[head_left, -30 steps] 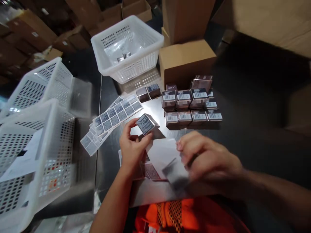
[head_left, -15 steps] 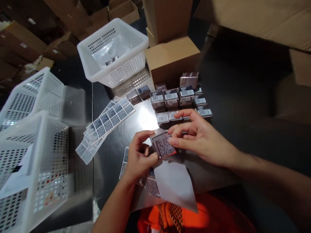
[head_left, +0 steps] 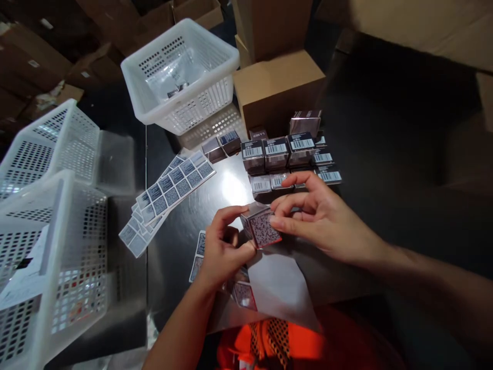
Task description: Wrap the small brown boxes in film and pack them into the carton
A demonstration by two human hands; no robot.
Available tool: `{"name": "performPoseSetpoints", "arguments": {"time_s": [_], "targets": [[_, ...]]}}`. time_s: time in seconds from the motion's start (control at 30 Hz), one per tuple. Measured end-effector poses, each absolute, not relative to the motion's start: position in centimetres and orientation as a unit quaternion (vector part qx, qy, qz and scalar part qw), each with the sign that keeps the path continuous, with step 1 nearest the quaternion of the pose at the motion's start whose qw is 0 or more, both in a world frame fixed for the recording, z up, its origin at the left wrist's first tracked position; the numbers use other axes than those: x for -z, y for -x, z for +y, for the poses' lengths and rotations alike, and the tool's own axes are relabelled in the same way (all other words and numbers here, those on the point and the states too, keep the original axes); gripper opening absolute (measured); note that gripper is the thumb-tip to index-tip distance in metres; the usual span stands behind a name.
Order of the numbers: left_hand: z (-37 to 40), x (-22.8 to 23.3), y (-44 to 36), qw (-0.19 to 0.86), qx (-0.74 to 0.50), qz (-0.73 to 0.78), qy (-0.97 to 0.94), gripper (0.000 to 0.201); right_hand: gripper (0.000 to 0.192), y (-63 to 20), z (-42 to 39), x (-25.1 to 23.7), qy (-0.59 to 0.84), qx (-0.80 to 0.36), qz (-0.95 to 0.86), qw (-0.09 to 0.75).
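A small box (head_left: 247,224) in clear wrap, with a square speckled sticker (head_left: 264,230) on the side facing me, is held tilted over the table. My left hand (head_left: 223,241) grips its left side between thumb and fingers. At the sticker's upper right edge, my right hand (head_left: 304,210) has thumb and fingertips closed; whether they also press the box cannot be made out. Below lies a white backing sheet (head_left: 281,282), next to another speckled sticker (head_left: 244,295). A further sticker sheet (head_left: 198,257) is partly covered by my left hand.
Sticker sheets (head_left: 173,187) lie fanned at left. Several barcoded boxes (head_left: 276,154) stand stacked ahead, before an open carton (head_left: 283,85). A white basket (head_left: 208,103) with plastic bags is at the back; more white baskets (head_left: 61,267) line the left side.
The view has shifted slightly. Both hands still hold the same places on the box and sticker, and the box is turned a little.
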State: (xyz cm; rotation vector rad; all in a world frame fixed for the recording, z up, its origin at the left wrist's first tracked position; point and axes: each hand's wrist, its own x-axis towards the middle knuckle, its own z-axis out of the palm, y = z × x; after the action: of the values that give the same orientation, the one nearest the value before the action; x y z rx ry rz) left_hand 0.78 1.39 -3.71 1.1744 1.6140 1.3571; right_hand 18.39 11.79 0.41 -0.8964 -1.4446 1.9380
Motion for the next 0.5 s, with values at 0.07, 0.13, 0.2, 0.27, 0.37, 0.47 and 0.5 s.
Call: {"name": "performPoseSetpoints", "arguments": {"time_s": [0.07,0.13,0.2,0.27,0.37,0.47,0.5], "targets": [[1.3,3.7,-0.9,0.351,-0.524,0.628,-0.456,0.047,0.054,-18.3,11.6,-0.3,0.338,-0.714,-0.545,0.282],[1.2,3.8,-0.9,0.343,-0.517,0.639,-0.455,0.047,0.054,-18.2,11.4,-0.2,0.338,-0.708,-0.55,0.287],[1.2,4.0,-0.9,0.332,-0.507,0.653,-0.455,0.047,0.054,-18.1,11.1,0.1,0.339,-0.699,-0.554,0.298],[1.2,4.2,-0.8,0.33,-0.5,0.657,-0.458,0.047,0.054,-18.0,11.1,0.5,0.349,-0.684,-0.558,0.316],[0.8,4.1,-0.7,0.343,-0.501,0.648,-0.46,0.046,0.062,-18.1,11.5,0.9,0.365,-0.661,-0.568,0.327],[-0.1,3.4,-0.3,0.333,-0.495,0.644,-0.478,0.042,0.083,-18.5,12.1,0.6,0.321,-0.708,-0.577,0.251],[-0.3,3.2,0.1,0.321,-0.484,0.641,-0.501,0.038,0.088,-18.6,12.3,0.4,0.288,-0.736,-0.579,0.204]]}}
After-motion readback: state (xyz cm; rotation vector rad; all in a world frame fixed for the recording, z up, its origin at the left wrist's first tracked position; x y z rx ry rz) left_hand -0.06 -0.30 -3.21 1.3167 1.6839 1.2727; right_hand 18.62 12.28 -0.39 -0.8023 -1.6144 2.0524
